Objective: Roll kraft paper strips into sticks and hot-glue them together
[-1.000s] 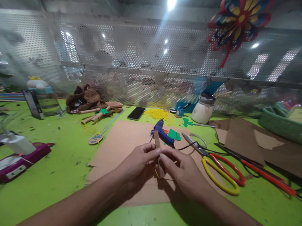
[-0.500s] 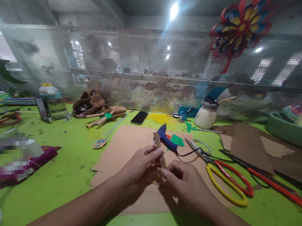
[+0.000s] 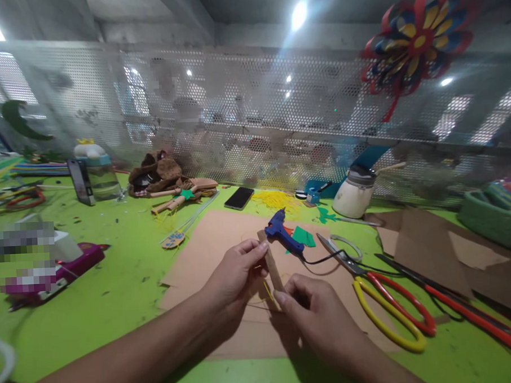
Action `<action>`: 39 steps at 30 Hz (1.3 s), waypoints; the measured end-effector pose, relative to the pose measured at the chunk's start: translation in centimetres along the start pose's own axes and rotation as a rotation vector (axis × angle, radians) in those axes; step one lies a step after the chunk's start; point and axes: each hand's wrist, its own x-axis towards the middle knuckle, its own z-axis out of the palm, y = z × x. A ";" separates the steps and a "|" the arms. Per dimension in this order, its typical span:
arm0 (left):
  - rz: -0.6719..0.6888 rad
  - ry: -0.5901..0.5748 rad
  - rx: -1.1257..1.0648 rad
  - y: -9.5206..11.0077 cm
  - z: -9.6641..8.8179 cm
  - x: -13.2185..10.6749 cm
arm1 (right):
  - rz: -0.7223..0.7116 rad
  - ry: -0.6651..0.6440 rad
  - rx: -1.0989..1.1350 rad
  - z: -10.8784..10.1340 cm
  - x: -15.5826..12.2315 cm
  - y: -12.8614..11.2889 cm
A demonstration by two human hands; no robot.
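A narrow strip of brown cardboard (image 3: 273,267) is held between my two hands over brown paper sheets (image 3: 210,238). My left hand (image 3: 244,265) pinches its upper part between thumb and fingers. At the lower end, my right hand (image 3: 305,299) grips it with thumb and forefinger. A thin yellow strand (image 3: 268,291) shows beneath the strip; I cannot tell if it is attached. Just beyond my hands lies a blue hot glue gun (image 3: 283,234), beside a green paper piece (image 3: 304,236).
Scissors with red and yellow handles (image 3: 390,307) lie to the right, a second red-handled pair (image 3: 476,317) beyond. A phone (image 3: 239,198), yellow shreds (image 3: 277,199) and a white jar (image 3: 354,194) stand or lie at the back. A purple power strip (image 3: 73,273) is on the left.
My left thumb and fingers have shifted slightly along the strip, and more of its face shows between my hands. The whole view has moved a little, so things sit slightly further right.
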 end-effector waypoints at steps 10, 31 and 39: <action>0.055 0.016 -0.008 -0.1 0.1 0.0 | -0.083 0.008 -0.043 0.2 -0.1 0.5; 0.111 -0.043 -0.086 0.6 -0.1 0.6 | -0.168 0.080 -0.239 0.8 -0.9 0.7; 0.117 -0.049 -0.138 0.7 0.0 0.6 | -0.201 0.071 -0.264 0.8 -1.1 0.3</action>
